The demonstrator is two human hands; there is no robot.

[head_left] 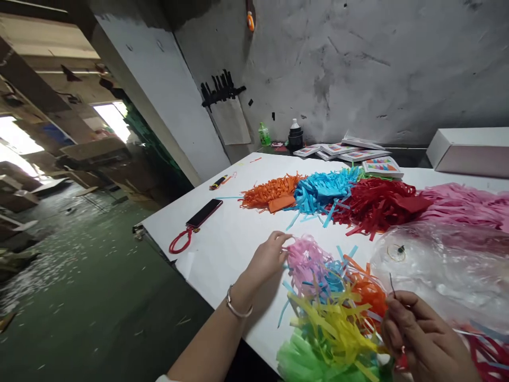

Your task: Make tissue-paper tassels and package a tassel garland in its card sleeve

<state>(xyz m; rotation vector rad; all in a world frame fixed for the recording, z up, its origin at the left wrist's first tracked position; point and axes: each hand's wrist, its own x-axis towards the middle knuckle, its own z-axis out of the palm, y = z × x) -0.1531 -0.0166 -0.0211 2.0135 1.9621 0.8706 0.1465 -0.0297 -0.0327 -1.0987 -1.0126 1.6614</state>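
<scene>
On a white table [222, 239], a multicoloured fringed paper garland [332, 307] runs pink, blue, orange, yellow and green nearest the camera. Beyond the garland lie separate heaps of shredded tissue: orange [270, 192], sky blue [322, 192], deep red [377, 204] and pale pink [465, 204]. To the garland's right sits a clear, glossy plastic bag [441, 265]. Left of the garland, a black phone [204, 213] carries a red looped strap [180, 242]. Behind the tissue heaps, white boxes printed with rainbow stripes [382, 166] stand beside a green bottle [263, 134]. A silver bangle [237, 306] circles the wrist of the left hand [268, 257]. The wall [377, 63] is mottled grey.
</scene>
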